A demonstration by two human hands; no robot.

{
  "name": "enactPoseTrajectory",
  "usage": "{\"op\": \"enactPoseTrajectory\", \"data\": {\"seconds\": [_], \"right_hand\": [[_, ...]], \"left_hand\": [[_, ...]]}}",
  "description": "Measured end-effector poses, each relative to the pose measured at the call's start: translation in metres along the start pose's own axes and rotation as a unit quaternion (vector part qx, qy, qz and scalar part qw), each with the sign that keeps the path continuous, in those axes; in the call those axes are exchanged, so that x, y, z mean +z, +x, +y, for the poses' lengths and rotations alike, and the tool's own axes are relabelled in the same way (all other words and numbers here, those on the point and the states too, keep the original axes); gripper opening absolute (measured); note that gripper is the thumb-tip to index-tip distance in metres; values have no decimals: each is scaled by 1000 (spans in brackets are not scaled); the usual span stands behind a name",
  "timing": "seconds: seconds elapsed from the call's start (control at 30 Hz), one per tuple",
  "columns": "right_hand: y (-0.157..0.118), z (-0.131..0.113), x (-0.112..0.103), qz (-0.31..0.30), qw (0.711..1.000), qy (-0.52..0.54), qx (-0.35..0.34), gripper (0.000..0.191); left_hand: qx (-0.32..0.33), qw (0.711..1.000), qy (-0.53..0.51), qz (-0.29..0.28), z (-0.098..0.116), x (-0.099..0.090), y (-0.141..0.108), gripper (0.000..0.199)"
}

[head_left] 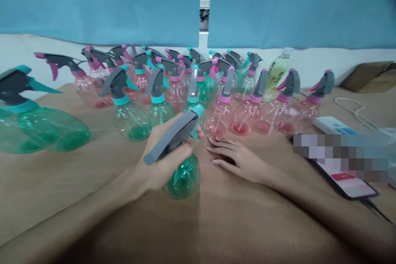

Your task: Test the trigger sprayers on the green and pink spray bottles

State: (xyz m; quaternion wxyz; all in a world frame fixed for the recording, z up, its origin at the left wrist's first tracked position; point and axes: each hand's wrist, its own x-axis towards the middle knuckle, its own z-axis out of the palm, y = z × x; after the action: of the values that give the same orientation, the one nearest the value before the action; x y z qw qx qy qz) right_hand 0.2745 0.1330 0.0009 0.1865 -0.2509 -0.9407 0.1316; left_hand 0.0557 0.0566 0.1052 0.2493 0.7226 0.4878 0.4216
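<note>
My left hand (pixel 168 152) is wrapped round the neck of a green spray bottle (pixel 183 179) with a grey and teal trigger head. The bottle is roughly upright at the middle of the wooden table (pixel 235 222), its nozzle pointing away and to the right. Palm down on the tabletop lies my right hand (pixel 238 156), fingers stretched out and holding nothing, just right of that bottle. Beyond its fingertips stands a pink spray bottle (pixel 218 115); another clear-green spray bottle (pixel 193 101) stands behind the held one.
Rows of pink and green spray bottles (pixel 176 90) fill the back. More green bottles (pixel 46 126) are at far left. A drink bottle (pixel 276 72), a phone (pixel 349 183) with a cable, a white box (pixel 331 126) and a brown case (pixel 368 76) occupy the right side.
</note>
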Motion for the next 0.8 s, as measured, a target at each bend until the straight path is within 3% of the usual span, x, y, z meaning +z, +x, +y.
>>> {"op": "enactPoseTrajectory", "data": {"seconds": [0.23,0.43,0.57,0.8], "right_hand": [[0,1,1,0,1000,0,-6,41],[0,0,0,-5,1000,-6,0,42],[-1,0,0,-4,1000,-2,5,42],[-1,0,0,-5,1000,-2,3,42]], "left_hand": [[-19,997,-68,15,-2,1,-1,10],[-32,998,-45,8,-3,2,3,15],[-61,996,-36,45,-2,6,3,13],[-51,997,-8,65,-1,8,1,9]]}}
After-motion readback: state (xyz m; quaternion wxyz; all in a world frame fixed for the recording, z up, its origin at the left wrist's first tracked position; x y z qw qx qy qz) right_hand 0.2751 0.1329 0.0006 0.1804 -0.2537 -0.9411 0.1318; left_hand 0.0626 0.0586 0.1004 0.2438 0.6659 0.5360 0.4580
